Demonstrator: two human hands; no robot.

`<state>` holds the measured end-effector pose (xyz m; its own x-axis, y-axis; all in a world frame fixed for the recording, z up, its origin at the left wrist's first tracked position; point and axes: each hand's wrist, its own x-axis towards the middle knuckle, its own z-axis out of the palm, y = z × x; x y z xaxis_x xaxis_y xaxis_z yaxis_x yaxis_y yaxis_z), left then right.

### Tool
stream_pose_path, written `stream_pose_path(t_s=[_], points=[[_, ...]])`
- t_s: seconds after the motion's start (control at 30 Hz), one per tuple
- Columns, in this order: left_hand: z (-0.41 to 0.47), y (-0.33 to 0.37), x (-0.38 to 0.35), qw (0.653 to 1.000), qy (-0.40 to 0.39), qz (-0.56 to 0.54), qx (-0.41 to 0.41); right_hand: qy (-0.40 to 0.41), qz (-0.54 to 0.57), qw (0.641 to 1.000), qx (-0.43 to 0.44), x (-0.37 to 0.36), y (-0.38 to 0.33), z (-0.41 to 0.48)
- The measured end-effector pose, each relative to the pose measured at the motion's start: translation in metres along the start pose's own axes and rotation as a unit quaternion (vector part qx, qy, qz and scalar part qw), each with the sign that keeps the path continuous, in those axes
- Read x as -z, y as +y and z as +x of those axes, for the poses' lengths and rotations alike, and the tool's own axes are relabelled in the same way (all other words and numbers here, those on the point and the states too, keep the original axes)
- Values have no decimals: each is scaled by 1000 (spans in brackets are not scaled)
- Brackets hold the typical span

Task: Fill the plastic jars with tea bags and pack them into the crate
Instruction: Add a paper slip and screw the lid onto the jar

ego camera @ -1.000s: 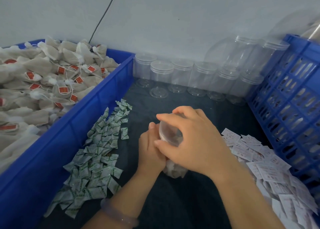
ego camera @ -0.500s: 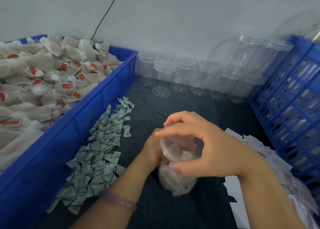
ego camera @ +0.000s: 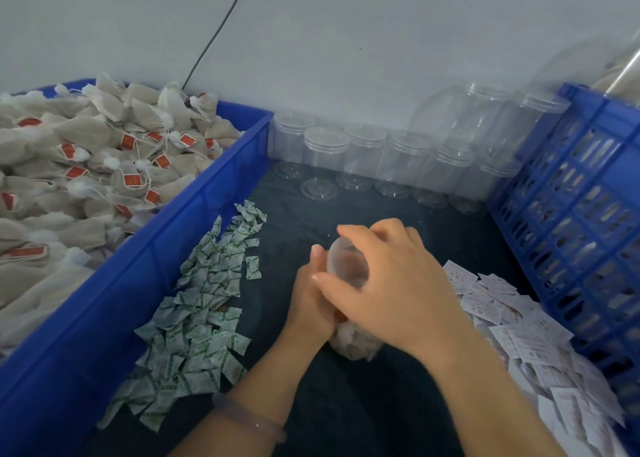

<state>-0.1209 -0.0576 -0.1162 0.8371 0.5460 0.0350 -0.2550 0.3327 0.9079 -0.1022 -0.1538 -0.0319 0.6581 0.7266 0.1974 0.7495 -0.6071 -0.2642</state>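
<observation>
1. Left hand (ego camera: 311, 304) grips the jar (ego camera: 353, 344), which stands mid-tabletop (ego camera: 363, 404).
2. Right hand (ego camera: 398, 290) is curled round the lid (ego camera: 344, 262). It has twisted since half a second ago, likely screwing the lid shut, so the crate (ego camera: 571, 214) comes next.
3. The jar is clear and stuffed with pale tea bags.

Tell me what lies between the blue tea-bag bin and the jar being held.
In the head view, a heap of green-and-white sachets lies on the dark mat between bin and jar.

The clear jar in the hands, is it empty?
No. White tea bags show through the clear plastic jar below the right hand.
</observation>
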Motion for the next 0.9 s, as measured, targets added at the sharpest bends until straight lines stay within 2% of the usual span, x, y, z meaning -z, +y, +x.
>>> stream_pose_path(t_s=[0.03,0.17,0.27,0.33,0.4,0.43,0.5,0.63,0.73,0.83,0.9], points=[[0,1,5,999,-17,36,-27,-35,36,998,37,8,4,0],[4,4,12,980,-163,111,-22,-199,129,960,145,38,19,3],[3,3,13,973,-183,137,-11,-251,106,950,155,46,19,3],[2,-1,13,977,-161,139,3,-232,6,969,89,46,15,1],[0,0,10,984,-148,86,43,-183,-109,977,5,45,7,-4],[2,-3,10,988,-135,68,43,-156,-132,979,-1,42,4,-6],[5,-4,6,991,-125,44,29,-123,-119,984,51,41,2,-6],[5,-4,8,991,-130,12,-11,-229,26,966,114,54,15,2],[4,-8,10,990,-143,-13,1,-279,68,949,131,59,20,4],[7,-14,8,994,-105,-4,-8,-216,45,971,89,55,18,2],[7,-17,5,996,-77,18,-36,-138,-54,989,4,48,6,0]])
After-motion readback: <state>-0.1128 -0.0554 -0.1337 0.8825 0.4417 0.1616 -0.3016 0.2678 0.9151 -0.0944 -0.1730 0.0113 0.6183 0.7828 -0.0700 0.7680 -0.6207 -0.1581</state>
